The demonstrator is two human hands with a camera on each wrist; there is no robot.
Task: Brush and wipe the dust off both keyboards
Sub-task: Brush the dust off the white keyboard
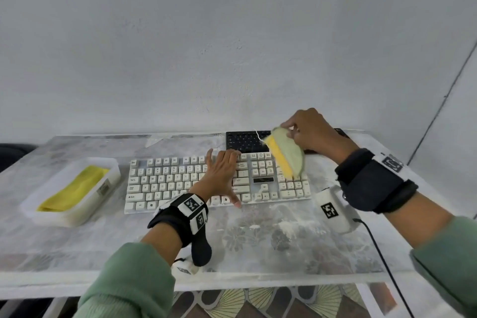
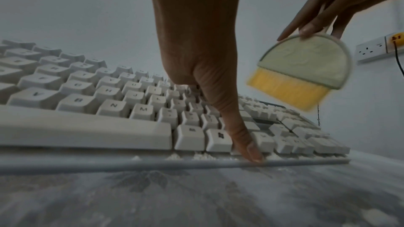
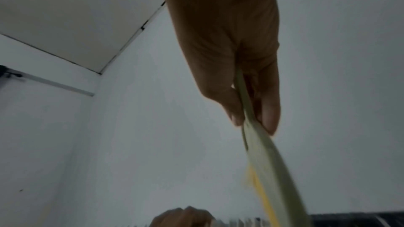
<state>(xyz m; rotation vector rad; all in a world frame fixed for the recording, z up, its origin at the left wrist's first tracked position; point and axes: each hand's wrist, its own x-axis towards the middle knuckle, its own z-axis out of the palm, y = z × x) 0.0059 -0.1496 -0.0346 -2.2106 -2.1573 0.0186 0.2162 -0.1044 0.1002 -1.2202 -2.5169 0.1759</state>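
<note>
A white keyboard (image 1: 165, 181) lies across the middle of the table, with white dust crumbs along its front edge (image 2: 201, 156). A black keyboard (image 1: 244, 141) sits behind it at the right. My left hand (image 1: 222, 175) lies spread on the white keys, thumb tip (image 2: 254, 153) touching the front edge. My right hand (image 1: 309, 129) pinches the top of a pale green half-round brush (image 1: 290, 156) with yellow bristles (image 2: 284, 90). The brush hangs tilted in the air over the white keyboard's right end.
A white tray (image 1: 113, 162) with a folded yellow cloth (image 1: 74, 188) stands at the left. White dust lies on the flower-patterned table cover (image 1: 258, 230) in front of the keyboard. A wall socket strip (image 2: 371, 49) with a black cable is at the right.
</note>
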